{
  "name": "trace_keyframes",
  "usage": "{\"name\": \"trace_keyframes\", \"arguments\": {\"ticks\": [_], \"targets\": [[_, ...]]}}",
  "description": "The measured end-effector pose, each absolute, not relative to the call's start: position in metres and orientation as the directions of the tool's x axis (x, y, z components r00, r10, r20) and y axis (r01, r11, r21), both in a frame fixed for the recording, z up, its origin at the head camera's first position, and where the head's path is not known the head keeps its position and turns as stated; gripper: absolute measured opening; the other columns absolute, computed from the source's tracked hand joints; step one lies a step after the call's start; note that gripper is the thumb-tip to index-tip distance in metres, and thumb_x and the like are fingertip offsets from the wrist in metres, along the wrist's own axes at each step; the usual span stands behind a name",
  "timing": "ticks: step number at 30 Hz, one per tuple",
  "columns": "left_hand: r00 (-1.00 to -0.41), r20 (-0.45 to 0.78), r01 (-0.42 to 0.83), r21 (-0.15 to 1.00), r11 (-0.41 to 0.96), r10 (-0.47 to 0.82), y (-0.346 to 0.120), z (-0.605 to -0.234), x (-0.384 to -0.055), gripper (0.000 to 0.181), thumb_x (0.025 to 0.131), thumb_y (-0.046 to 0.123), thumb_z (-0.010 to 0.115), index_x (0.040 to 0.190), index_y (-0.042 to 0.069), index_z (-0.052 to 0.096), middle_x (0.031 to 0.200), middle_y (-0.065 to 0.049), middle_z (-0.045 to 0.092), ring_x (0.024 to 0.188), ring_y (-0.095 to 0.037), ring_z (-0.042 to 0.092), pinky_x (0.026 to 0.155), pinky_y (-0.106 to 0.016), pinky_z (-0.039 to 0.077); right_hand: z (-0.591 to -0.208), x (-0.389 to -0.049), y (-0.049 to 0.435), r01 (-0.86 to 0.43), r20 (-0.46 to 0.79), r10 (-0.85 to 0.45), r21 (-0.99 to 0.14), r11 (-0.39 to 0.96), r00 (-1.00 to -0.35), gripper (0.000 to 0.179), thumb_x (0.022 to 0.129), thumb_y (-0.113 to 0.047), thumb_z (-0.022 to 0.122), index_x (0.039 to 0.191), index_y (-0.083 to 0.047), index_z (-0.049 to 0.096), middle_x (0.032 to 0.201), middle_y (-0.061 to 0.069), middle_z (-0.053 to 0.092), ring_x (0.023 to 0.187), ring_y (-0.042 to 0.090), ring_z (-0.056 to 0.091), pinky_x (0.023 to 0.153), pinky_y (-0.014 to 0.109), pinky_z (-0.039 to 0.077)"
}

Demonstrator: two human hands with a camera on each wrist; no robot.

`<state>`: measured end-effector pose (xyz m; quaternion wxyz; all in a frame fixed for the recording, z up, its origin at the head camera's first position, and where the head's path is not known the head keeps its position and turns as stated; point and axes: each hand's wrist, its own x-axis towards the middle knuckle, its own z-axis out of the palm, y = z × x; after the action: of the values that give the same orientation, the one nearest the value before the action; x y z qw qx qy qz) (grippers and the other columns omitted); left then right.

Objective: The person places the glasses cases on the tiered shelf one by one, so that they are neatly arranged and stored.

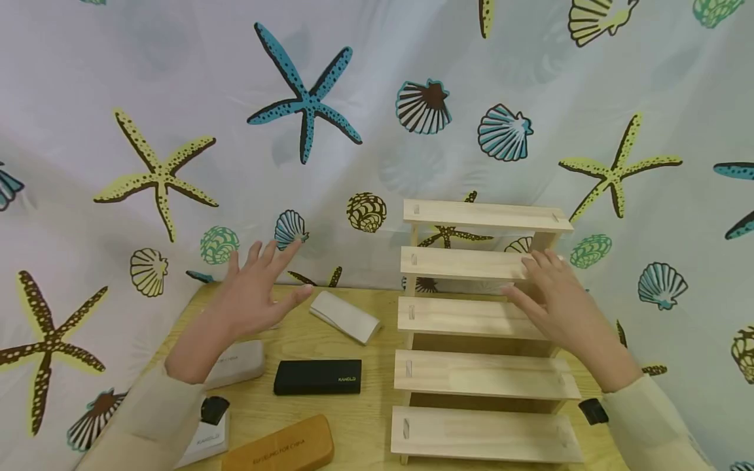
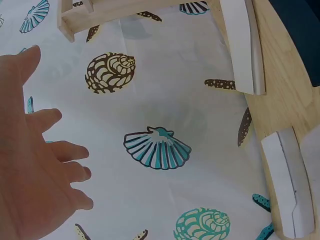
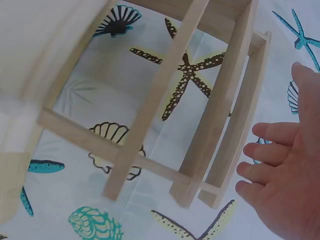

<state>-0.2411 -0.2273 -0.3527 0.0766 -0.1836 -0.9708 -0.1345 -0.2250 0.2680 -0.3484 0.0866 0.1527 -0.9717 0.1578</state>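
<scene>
One light sleeve point(image 1: 138, 418) comes in from the lower left. Beside it, at the front, a white case point(image 1: 207, 439) lies partly covered by the arm, and just behind that is a pale case point(image 1: 241, 366), its left part hidden too. Above them hovers the left hand point(image 1: 250, 291), fingers spread and thumb held out, holding nothing. A flap case point(image 2: 287, 185), clear in the left wrist view, lies close to the shell-print curtain point(image 1: 377, 52). Next along the wooden table point(image 1: 362, 425), an orange case point(image 1: 283, 448) sits at an angle in front, a black case point(image 1: 318, 377) lies behind it, and a slanted white glasses case point(image 1: 344, 318) lies farther back. Right of these stands a wooden rack point(image 1: 483, 376), upright, its five shelves stepping up toward the curtain. Near the right end of its upper shelves is the right hand point(image 1: 556, 301), fingers loosely spread and thumb apart; the right wrist view shows a gap between fingertips and rack.
</scene>
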Motion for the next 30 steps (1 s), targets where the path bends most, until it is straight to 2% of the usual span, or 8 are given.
{"name": "trace_keyframes", "arguments": {"ticks": [6, 10, 13, 16, 18, 21, 24, 30], "targets": [[-0.908, 0.257, 0.406, 0.355, 0.842, 0.330, -0.235, -0.373, -0.215, 0.083, 0.105, 0.058, 0.057, 0.171, 0.029, 0.016, 0.171, -0.024, 0.028, 0.157, -0.054, 0.024, 0.121, -0.078, 0.015, -0.366, -0.205, 0.284, -0.353, 0.293, -0.273, -0.266, 0.897, -0.916, 0.071, 0.109, -0.050, 0.054, 0.155, 0.004, 0.047, 0.161, 0.031, 0.042, 0.151, 0.052, 0.035, 0.117, 0.072, 0.032], [-0.906, 0.294, 0.412, 0.454, 0.790, 0.304, -0.242, -0.391, -0.195, 0.079, 0.105, 0.047, 0.062, 0.170, 0.028, 0.021, 0.166, -0.021, 0.040, 0.145, -0.048, 0.048, 0.115, -0.070, 0.037, -0.381, -0.198, 0.294, -0.374, 0.340, -0.286, -0.231, 0.898, -0.896, 0.063, 0.110, -0.044, 0.055, 0.150, 0.004, 0.054, 0.154, 0.031, 0.052, 0.143, 0.054, 0.046, 0.113, 0.072, 0.038], [-0.909, 0.319, 0.400, 0.487, 0.776, 0.268, -0.247, -0.405, -0.178, 0.075, 0.105, 0.041, 0.065, 0.169, 0.026, 0.028, 0.157, -0.021, 0.053, 0.123, -0.043, 0.068, 0.103, -0.066, 0.050, -0.393, -0.196, 0.300, -0.354, 0.307, -0.276, -0.236, 0.905, -0.911, 0.066, 0.109, -0.046, 0.055, 0.152, 0.003, 0.052, 0.156, 0.032, 0.050, 0.145, 0.055, 0.043, 0.114, 0.073, 0.036], [-0.918, 0.320, 0.378, 0.525, 0.762, 0.234, -0.250, -0.421, -0.164, 0.071, 0.104, 0.038, 0.067, 0.166, 0.025, 0.036, 0.145, -0.019, 0.065, 0.107, -0.034, 0.075, 0.091, -0.057, 0.059, -0.404, -0.195, 0.306, -0.320, 0.244, -0.263, -0.235, 0.918, -0.933, 0.073, 0.108, -0.051, 0.054, 0.157, 0.002, 0.045, 0.162, 0.032, 0.041, 0.150, 0.055, 0.035, 0.116, 0.073, 0.033], [-0.919, 0.331, 0.370, 0.536, 0.759, 0.214, -0.252, -0.432, -0.156, 0.067, 0.103, 0.036, 0.070, 0.163, 0.024, 0.042, 0.135, -0.016, 0.072, 0.097, -0.028, 0.078, 0.087, -0.056, 0.061, -0.410, -0.195, 0.307, -0.314, 0.217, -0.267, -0.226, 0.922, -0.939, 0.076, 0.107, -0.053, 0.055, 0.159, 0.001, 0.043, 0.164, 0.033, 0.035, 0.152, 0.055, 0.031, 0.118, 0.072, 0.031], [-0.926, 0.331, 0.348, 0.554, 0.757, 0.183, -0.254, -0.447, -0.145, 0.063, 0.101, 0.036, 0.072, 0.159, 0.022, 0.049, 0.127, -0.011, 0.076, 0.097, -0.027, 0.079, 0.087, -0.057, 0.061, -0.415, -0.195, 0.307, -0.310, 0.193, -0.272, -0.213, 0.926, -0.943, 0.079, 0.106, -0.056, 0.054, 0.161, -0.001, 0.040, 0.167, 0.032, 0.031, 0.155, 0.053, 0.026, 0.122, 0.070, 0.027], [-0.933, 0.320, 0.325, 0.564, 0.759, 0.162, -0.254, -0.461, -0.136, 0.061, 0.099, 0.039, 0.075, 0.154, 0.019, 0.056, 0.124, -0.006, 0.077, 0.108, -0.029, 0.076, 0.095, -0.062, 0.056, -0.419, -0.194, 0.306, -0.313, 0.185, -0.277, -0.213, 0.925, -0.943, 0.080, 0.106, -0.057, 0.054, 0.162, -0.002, 0.038, 0.167, 0.031, 0.030, 0.158, 0.051, 0.023, 0.124, 0.068, 0.023], [-0.966, 0.221, 0.242, 0.606, 0.757, 0.132, -0.255, -0.481, -0.122, 0.067, 0.092, 0.047, 0.081, 0.148, 0.017, 0.061, 0.129, -0.004, 0.075, 0.118, -0.030, 0.071, 0.096, -0.052, 0.058, -0.425, -0.194, 0.304, -0.322, 0.186, -0.284, -0.224, 0.920, -0.941, 0.081, 0.107, -0.056, 0.054, 0.164, -0.002, 0.034, 0.167, 0.030, 0.030, 0.160, 0.048, 0.020, 0.127, 0.064, 0.020]]}}
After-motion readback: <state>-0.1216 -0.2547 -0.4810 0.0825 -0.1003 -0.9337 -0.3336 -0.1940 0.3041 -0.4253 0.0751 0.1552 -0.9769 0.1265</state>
